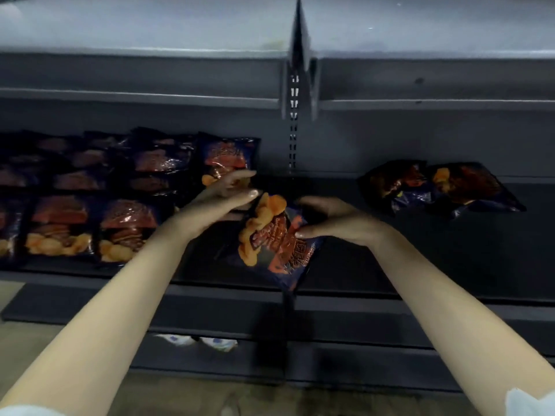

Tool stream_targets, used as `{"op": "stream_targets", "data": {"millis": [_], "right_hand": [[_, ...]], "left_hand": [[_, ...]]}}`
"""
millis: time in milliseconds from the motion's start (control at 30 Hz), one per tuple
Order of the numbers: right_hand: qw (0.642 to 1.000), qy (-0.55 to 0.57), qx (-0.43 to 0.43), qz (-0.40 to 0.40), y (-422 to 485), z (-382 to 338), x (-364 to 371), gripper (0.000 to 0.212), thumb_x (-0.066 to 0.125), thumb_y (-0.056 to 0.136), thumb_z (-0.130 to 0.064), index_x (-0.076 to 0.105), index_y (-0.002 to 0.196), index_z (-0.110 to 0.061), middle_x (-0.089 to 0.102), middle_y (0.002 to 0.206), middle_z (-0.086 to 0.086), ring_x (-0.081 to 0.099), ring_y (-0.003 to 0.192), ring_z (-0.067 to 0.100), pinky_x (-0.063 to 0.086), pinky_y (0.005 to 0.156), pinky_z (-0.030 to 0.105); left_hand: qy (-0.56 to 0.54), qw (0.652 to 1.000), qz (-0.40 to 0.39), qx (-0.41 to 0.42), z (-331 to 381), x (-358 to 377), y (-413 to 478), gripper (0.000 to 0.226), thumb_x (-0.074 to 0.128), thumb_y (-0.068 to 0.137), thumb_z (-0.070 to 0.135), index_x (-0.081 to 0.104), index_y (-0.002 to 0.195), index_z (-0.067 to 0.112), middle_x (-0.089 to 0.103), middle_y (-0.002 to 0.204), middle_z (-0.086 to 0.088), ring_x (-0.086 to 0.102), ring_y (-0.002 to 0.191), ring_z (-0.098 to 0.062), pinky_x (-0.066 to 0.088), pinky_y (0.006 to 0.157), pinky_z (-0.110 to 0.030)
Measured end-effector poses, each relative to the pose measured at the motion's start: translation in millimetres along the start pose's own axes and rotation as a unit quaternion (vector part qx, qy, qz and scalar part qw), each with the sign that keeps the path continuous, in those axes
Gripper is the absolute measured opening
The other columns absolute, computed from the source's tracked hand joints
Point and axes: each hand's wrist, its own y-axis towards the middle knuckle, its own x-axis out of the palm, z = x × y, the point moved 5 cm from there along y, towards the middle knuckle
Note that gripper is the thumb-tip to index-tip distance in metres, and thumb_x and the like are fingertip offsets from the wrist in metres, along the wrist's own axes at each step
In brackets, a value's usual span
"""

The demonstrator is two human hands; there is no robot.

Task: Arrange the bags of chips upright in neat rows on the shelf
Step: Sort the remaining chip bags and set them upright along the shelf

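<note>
Right hand (336,223) pinching crinkly foil chip bag (276,244), left hand (222,202) flat

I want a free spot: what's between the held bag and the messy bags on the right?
Head view: the right hand gripping the held bag, then bare shelf up to the messy bags.

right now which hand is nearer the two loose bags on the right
Right: right hand holds a bag left of the loose bags; left hand is farther left.
</note>
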Motion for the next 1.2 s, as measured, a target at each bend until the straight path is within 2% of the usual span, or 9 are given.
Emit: {"op": "stream_targets", "data": {"millis": [167, 333, 467, 567, 800, 900, 1000, 1100, 1200], "right_hand": [[0.997, -0.051, -0.051, 0.022, 37.5, -49.2, 35.2, 0.05, 0.078, 0.075, -0.016, 0.054, 0.116, -0.034, 0.058, 0.111, -0.02, 0.053, 0.107, -0.003, 0.041, 0.089, 0.01], [0.976, 0.133, -0.066, 0.16, 56.3, -46.1, 45.1, 0.042, 0.068, 0.085, -0.018, 0.052, 0.123, -0.027, 0.067, 0.108, 0.004, 0.068, 0.091, 0.016, 0.057, 0.075, 0.033], [0.933, 0.283, -0.047, 0.22, 54.2, -25.9, 53.4, 0.039, 0.061, 0.09, -0.027, 0.047, 0.127, -0.026, 0.063, 0.117, 0.004, 0.068, 0.087, 0.012, 0.053, 0.07, 0.026], [0.93, 0.329, -0.04, 0.157, 55.4, -13.7, 86.9, 0.069, 0.08, 0.062, -0.051, 0.051, 0.119, -0.025, 0.067, 0.106, -0.009, 0.067, 0.093, 0.009, 0.055, 0.073, 0.026], [0.918, 0.322, -0.077, 0.218, 77.2, -14.9, 104.8, 0.04, 0.071, 0.076, 0.002, 0.061, 0.112, -0.013, 0.07, 0.107, 0.009, 0.066, 0.1, 0.024, 0.053, 0.088, 0.038], [0.917, 0.279, -0.062, 0.277, 82.0, -5.7, 80.5, 0.059, 0.077, 0.069, -0.008, 0.054, 0.124, -0.004, 0.066, 0.115, 0.014, 0.065, 0.105, 0.026, 0.052, 0.087, 0.036], [0.93, 0.202, -0.038, 0.305, 91.3, -9.6, 58.8, 0.082, 0.083, 0.056, -0.023, 0.048, 0.129, -0.008, 0.063, 0.121, 0.014, 0.063, 0.11, 0.027, 0.052, 0.09, 0.041], [0.95, 0.125, -0.019, 0.285, 111.4, -15.1, 54.7, 0.074, 0.081, 0.059, -0.019, 0.048, 0.125, -0.007, 0.064, 0.117, 0.011, 0.064, 0.106, 0.022, 0.053, 0.083, 0.034], [0.963, 0.054, 0.019, 0.264, 130.3, -19.6, 64.0, 0.065, 0.075, 0.074, -0.008, 0.036, 0.126, -0.01, 0.052, 0.123, 0.007, 0.055, 0.114, 0.021, 0.051, 0.091, 0.037]], "left_hand": [[0.084, 0.995, -0.017, -0.054, -18.2, -27.9, -13.6, 0.027, 0.073, 0.078, 0.031, 0.059, 0.101, 0.033, 0.064, 0.107, 0.007, 0.057, 0.101, -0.006, 0.043, 0.089, -0.019], [-0.024, 0.988, 0.152, -0.028, -38.2, -67.1, -19.4, 0.014, 0.07, 0.081, 0.018, 0.059, 0.088, 0.022, 0.062, 0.087, 0.004, 0.058, 0.082, -0.006, 0.048, 0.061, -0.014], [-0.236, 0.922, 0.305, -0.017, -59.1, -77.3, -20.6, 0.011, 0.07, 0.08, 0.019, 0.061, 0.086, 0.021, 0.068, 0.087, 0.002, 0.065, 0.089, -0.018, 0.052, 0.083, -0.034], [-0.346, 0.876, 0.336, 0.02, -68.3, -61.7, -17.5, 0.014, 0.068, 0.082, 0.021, 0.063, 0.095, 0.019, 0.071, 0.092, -0.001, 0.068, 0.087, -0.017, 0.052, 0.078, -0.034], [-0.361, 0.886, 0.29, 0.014, -87.0, -24.4, -15.5, 0.011, 0.066, 0.085, 0.023, 0.068, 0.076, 0.029, 0.07, 0.074, 0.008, 0.066, 0.076, -0.008, 0.049, 0.078, -0.032], [-0.257, 0.932, 0.257, 0.019, -99.0, -31.2, -12.8, 0.021, 0.064, 0.087, 0.016, 0.058, 0.106, 0.013, 0.066, 0.086, -0.005, 0.063, 0.076, 0.003, 0.046, 0.076, -0.021], [0.076, 0.966, 0.236, 0.066, -113.1, -33.7, -14.0, 0.043, 0.059, 0.089, 0.027, 0.048, 0.125, 0.008, 0.059, 0.112, -0.007, 0.057, 0.1, -0.007, 0.047, 0.084, -0.017], [0.39, 0.893, 0.174, 0.14, -119.0, -18.0, -18.7, 0.043, 0.038, 0.088, 0.041, 0.06, 0.114, 0.014, 0.058, 0.12, -0.005, 0.056, 0.109, -0.023, 0.047, 0.088, -0.031], [0.436, 0.873, 0.14, 0.168, -119.8, -11.2, -20.4, 0.039, 0.036, 0.087, 0.037, 0.065, 0.1, 0.014, 0.062, 0.112, -0.005, 0.061, 0.101, -0.024, 0.051, 0.083, -0.03]]}}
